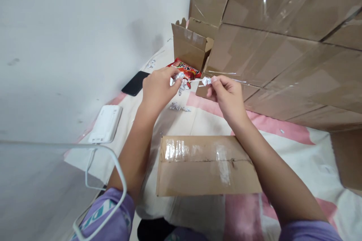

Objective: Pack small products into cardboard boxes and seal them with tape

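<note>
Crumpled paper [182, 83] betw. hands, beyond box [209, 169], nr red pack [185, 68]. L hand [160, 84] part-curled, gripping it; R hand [228, 92] pinching small tuft [206, 81], thumb to finger. Prob. v. light, soft, tears easily; best held gently at each end.

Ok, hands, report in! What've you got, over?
Left hand: gripping crumpled white paper. Right hand: pinching white scrap. Red packet just beyond; taped box nearer.

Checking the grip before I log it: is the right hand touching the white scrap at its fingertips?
Touching: the head view shows the white scrap pinched in the fingers of the right hand.
</note>
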`<state>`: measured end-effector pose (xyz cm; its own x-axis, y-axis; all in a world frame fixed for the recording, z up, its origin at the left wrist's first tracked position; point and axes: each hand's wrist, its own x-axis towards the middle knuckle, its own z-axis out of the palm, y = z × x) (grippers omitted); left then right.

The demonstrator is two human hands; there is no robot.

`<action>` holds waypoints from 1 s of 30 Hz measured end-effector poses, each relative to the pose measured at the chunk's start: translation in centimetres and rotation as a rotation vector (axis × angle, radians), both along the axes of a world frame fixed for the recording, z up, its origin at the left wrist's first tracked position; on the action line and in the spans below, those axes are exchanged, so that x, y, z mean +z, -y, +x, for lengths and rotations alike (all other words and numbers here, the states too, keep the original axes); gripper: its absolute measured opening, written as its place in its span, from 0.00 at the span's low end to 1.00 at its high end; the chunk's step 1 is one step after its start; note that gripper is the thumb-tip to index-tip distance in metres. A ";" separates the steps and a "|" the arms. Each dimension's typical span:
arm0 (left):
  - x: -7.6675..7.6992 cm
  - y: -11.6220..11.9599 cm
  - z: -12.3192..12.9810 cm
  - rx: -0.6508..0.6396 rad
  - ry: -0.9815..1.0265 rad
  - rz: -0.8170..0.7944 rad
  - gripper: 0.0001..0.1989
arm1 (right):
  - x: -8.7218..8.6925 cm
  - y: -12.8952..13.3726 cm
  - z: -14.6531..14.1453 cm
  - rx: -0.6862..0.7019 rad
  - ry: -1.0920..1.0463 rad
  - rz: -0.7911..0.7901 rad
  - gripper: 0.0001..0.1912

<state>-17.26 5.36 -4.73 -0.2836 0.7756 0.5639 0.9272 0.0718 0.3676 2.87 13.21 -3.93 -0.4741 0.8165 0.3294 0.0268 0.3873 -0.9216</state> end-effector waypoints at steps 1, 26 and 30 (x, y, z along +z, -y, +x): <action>-0.5 -0.3 -0.2 0.008 0.000 0.006 0.09 | 0.0 0.0 0.0 -0.013 -0.005 0.010 0.28; -2.3 -1.6 -3.1 -0.194 0.075 0.061 0.15 | -1.1 -0.4 -0.7 0.073 0.050 -0.075 0.13; -2.3 -2.3 -1.4 -0.419 0.089 0.146 0.21 | -0.6 -0.1 -0.7 0.112 0.036 -0.135 0.14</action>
